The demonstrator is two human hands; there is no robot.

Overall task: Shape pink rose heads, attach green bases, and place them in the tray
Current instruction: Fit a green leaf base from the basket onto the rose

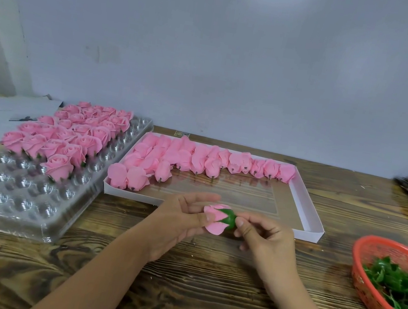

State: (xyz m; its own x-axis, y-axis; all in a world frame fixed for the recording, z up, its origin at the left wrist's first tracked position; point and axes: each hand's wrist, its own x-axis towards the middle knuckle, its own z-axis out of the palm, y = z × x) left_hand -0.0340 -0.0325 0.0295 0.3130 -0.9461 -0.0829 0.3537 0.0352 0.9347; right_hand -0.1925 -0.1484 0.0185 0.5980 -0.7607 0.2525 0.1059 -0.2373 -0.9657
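A rose (pixel 215 217) with its green base (pixel 229 219) fitted is pinched between left hand (pixel 181 220) and right hand (pixel 262 235) above the table (pixel 202 289). Roughly half the tray (pixel 28 195) is filled; many unshaped heads (pixel 196 161) are left in the box (pixel 308 199).

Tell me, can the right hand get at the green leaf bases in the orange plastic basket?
Probably yes, once freed. The right hand now pinches the green base on the pink rose head; the orange plastic basket sits open-topped just to its right, nothing between.
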